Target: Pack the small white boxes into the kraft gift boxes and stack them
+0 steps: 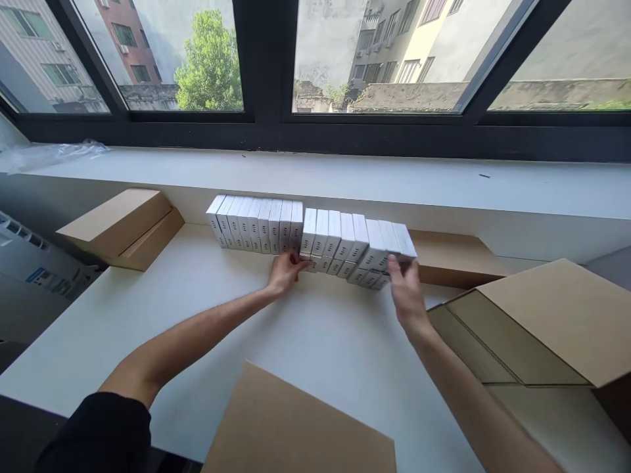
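Note:
Small white boxes stand packed side by side along the back of the white table (315,368). The left group of white boxes (256,226) makes a straight row. The right group of white boxes (345,243) is stacked in two layers and bends forward at its right part. My left hand (286,270) is closed at the lower left corner of the right group, fingers bent against the end box. At the other end my right hand (407,289) grips the last boxes, thumb on the front and fingers around the right side, partly hidden.
A closed cardboard box (123,226) stands at the back left. Behind my right hand lies a flat cardboard box (448,256). A large carton (557,322) sits at right, and a cardboard piece (300,427) in front. Clear plastic (54,154) lies on the windowsill (315,174).

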{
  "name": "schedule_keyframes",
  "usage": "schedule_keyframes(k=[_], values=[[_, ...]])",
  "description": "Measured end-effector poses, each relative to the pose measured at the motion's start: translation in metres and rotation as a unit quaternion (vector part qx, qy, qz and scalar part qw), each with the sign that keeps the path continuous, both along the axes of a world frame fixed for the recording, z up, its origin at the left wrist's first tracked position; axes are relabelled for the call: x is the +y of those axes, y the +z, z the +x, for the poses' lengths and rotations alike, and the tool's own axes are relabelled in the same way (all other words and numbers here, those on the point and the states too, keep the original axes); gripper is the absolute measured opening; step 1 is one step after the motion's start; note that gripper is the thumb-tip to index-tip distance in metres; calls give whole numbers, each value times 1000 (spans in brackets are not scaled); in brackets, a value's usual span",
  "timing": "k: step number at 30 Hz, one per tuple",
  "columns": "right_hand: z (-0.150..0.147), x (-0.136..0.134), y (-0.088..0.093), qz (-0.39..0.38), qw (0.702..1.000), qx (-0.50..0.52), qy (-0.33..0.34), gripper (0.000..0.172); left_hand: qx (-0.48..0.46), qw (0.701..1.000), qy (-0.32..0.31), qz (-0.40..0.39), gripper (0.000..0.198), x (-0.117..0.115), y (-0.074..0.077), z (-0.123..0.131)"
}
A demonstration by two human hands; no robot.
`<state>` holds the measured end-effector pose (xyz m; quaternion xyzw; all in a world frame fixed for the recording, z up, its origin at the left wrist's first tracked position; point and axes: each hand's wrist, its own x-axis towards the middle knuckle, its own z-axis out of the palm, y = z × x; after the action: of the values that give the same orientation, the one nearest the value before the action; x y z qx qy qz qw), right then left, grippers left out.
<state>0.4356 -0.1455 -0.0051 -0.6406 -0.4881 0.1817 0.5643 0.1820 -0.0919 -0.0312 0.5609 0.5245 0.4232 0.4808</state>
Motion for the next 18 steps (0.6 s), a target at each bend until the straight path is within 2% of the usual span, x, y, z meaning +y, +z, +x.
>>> schedule_keyframes(k=[2,5,7,9,11,13,14,16,18], values=[[-9,21,-6,-9,1000,2,-11,76,-26,999,17,-19,24,5,-3,1],[-14,45,-8,-23,1000,-1,-14,85,-42,999,7,19,9,8,-7,8],[-13,48,-6,-33,999,-7,2,87,-37,998,-34,45,20,6,-7,7],[-11,37,-2,-43,999,-10,19,91,-29,995,-75,55,29,0,-3,-6],[-8,8,1,-57,998,-7,29,94,-10,991,-113,70,33,-12,4,-34],[-6,-38,3,-73,996,-1,50,89,17,988,-134,81,35,-36,11,-74],[-4,-67,4,-81,994,1,68,81,30,988,-133,78,37,-53,14,-97],[0,-133,4,-103,990,-4,98,61,43,992,-109,44,39,-102,17,-140],[0,-201,3,-186,977,-36,97,45,61,996,-61,-11,39,-162,16,-172]])
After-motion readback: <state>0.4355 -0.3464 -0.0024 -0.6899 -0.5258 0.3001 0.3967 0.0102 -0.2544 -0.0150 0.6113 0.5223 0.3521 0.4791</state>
